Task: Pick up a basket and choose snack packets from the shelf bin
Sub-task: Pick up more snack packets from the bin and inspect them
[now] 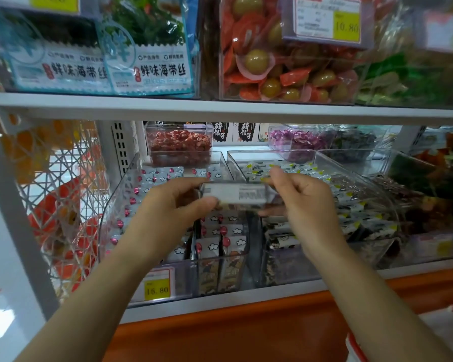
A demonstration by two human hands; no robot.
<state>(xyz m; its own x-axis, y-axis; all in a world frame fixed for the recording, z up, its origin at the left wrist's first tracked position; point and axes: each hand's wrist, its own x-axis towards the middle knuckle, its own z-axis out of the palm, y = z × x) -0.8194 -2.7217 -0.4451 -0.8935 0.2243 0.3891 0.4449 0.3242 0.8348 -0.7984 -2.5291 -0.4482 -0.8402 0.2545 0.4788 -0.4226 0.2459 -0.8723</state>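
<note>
Both my hands are raised in front of the middle shelf and hold one small snack packet (236, 195) between them, its printed back facing me. My left hand (173, 205) pinches the packet's left end with thumb and fingers. My right hand (301, 199) pinches its right end. Below and behind the hands stands a clear shelf bin (123, 205) full of pale packets printed with clouds and red balloons. Beside it on the right a second clear bin (356, 184) holds packets with yellow and black print. No basket is clearly in view.
A white shelf board (220, 108) runs above the bins, carrying seaweed bags (147, 61) and a clear box of red and green wrapped snacks (285, 69). A yellow 16.80 price tag (157, 285) sits on the bin front. An orange ledge (246, 330) lies below. White lattice panel (60, 205) at left.
</note>
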